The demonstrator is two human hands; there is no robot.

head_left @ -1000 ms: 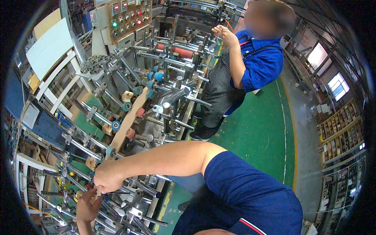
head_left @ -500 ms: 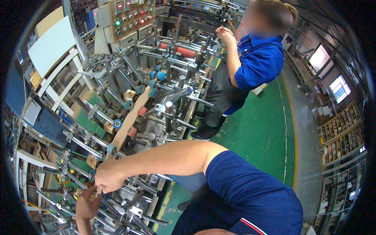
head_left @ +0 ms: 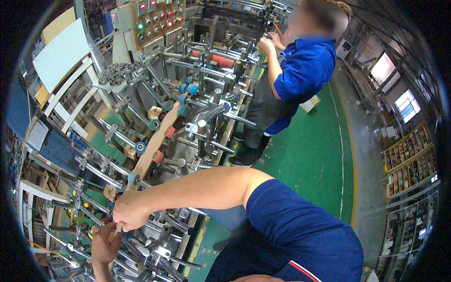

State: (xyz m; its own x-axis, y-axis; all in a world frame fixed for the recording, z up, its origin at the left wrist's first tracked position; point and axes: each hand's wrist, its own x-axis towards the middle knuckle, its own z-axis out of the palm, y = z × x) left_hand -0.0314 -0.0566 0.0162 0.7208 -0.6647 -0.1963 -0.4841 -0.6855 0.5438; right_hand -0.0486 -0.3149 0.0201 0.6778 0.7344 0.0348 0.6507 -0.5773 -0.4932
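A long, light-brown wood-coloured strip [head_left: 153, 145] runs lengthwise through the roller machine, between rows of small blue and red wheels. My right hand [head_left: 132, 210] is closed over its near part, the forearm reaching across from the right. Just below, my left hand [head_left: 105, 244] pinches the same strip between thumb and fingers, close to the right hand's fingertips. Under my hands the strip is partly covered. A blue wheel [head_left: 134, 178] touches or nearly touches the strip just beyond my right hand, and a red wheel [head_left: 158, 156] sits along its right side.
Steel rods and clamps [head_left: 164, 249] stick out around both hands. A control panel [head_left: 157, 21] with lit buttons stands at the far left. Across the machine's right side a co-worker in a blue shirt [head_left: 307, 70] stands on the green floor [head_left: 310, 160]. Shelves [head_left: 408, 150] line the right.
The co-worker has shifted slightly left, bringing both hands together near the machine's far end. My hands keep nearly the same place and grip on the strip.
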